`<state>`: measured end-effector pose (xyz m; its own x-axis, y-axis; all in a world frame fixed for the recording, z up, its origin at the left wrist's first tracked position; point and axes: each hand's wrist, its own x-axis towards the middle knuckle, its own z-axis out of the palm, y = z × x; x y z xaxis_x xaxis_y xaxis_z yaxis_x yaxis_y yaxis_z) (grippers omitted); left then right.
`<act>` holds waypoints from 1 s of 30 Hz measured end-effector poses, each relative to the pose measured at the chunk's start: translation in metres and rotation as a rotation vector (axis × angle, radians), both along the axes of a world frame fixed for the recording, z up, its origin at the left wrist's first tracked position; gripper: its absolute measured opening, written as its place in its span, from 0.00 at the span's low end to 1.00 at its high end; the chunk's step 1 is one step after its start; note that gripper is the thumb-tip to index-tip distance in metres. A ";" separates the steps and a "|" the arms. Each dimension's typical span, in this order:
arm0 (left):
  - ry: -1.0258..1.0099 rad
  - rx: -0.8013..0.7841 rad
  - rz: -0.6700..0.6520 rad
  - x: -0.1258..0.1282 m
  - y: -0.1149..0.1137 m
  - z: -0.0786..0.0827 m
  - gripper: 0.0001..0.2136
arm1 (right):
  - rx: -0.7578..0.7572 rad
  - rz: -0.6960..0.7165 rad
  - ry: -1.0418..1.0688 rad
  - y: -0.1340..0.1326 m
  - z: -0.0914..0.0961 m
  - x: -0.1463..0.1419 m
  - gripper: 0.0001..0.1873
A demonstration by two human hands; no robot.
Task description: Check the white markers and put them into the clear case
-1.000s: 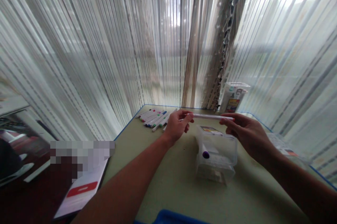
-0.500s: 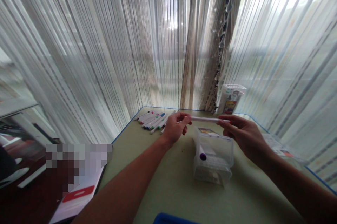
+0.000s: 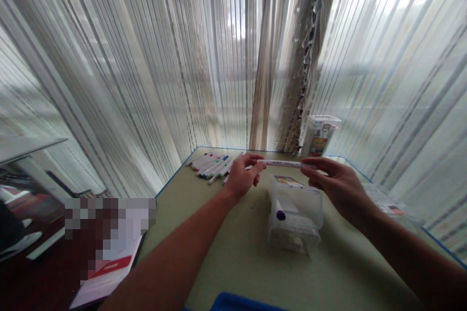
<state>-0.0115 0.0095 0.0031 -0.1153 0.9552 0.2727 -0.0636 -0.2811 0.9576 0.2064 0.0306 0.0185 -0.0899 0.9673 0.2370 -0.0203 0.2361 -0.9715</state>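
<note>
Between my two hands a white marker is held level above the table, with dark print showing on its barrel. My left hand pinches its left end, and my right hand grips the right end with thumb and fingers. Just below lies an open clear plastic case on its side, its mouth towards me. One marker with a purple end rests inside it. Beyond my left hand several white markers with coloured ends lie in a loose pile.
A clear box with a printed label stands at the back right of the green table. Clear plastic packaging lies by the right edge, past my forearm. A blue object shows at the near edge. Striped sheer curtains hang behind.
The marker has turned about its length, so dark print now faces me. Both hands stay at its ends. The case and the pile have not moved.
</note>
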 end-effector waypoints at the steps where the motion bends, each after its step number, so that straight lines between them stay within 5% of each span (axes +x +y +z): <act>1: -0.004 0.002 0.001 0.000 0.000 0.000 0.12 | -0.001 -0.001 -0.005 0.000 0.000 0.000 0.25; 19: 0.017 0.042 -0.017 0.000 0.001 0.000 0.10 | 0.030 0.066 0.015 0.002 -0.005 0.002 0.18; 30: 0.032 0.003 -0.035 -0.002 0.002 -0.001 0.14 | -0.038 0.091 0.000 0.000 0.000 0.000 0.24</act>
